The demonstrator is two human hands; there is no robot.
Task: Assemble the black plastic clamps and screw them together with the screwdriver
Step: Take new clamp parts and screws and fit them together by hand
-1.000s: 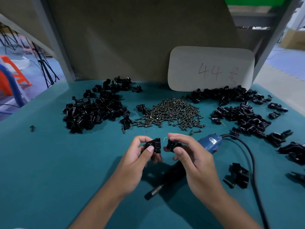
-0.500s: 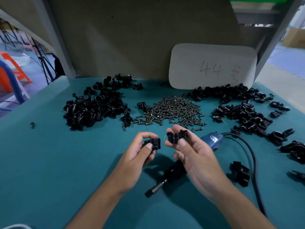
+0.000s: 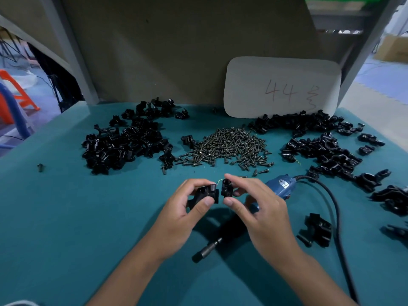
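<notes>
My left hand point(image 3: 178, 214) pinches a black clamp half point(image 3: 206, 193) between thumb and fingers above the teal table. My right hand point(image 3: 262, 212) pinches a second black clamp piece point(image 3: 227, 188) just to its right; a narrow gap separates the two pieces. The blue corded electric screwdriver point(image 3: 279, 185) lies on the table under my right hand, with its black bit end point(image 3: 204, 252) pointing toward me. A heap of dark screws point(image 3: 227, 145) lies behind my hands.
One pile of black clamp parts point(image 3: 125, 143) lies at the left, another pile point(image 3: 318, 142) at the right. An assembled clamp point(image 3: 318, 230) sits right of the screwdriver cord point(image 3: 335, 217). A white card point(image 3: 282, 87) marked 44 leans on the back wall. More clamps point(image 3: 393, 197) lie at the right edge.
My right hand turned its clamp piece and brought it down and left toward the piece in my left hand. The two pieces are now almost side by side.
</notes>
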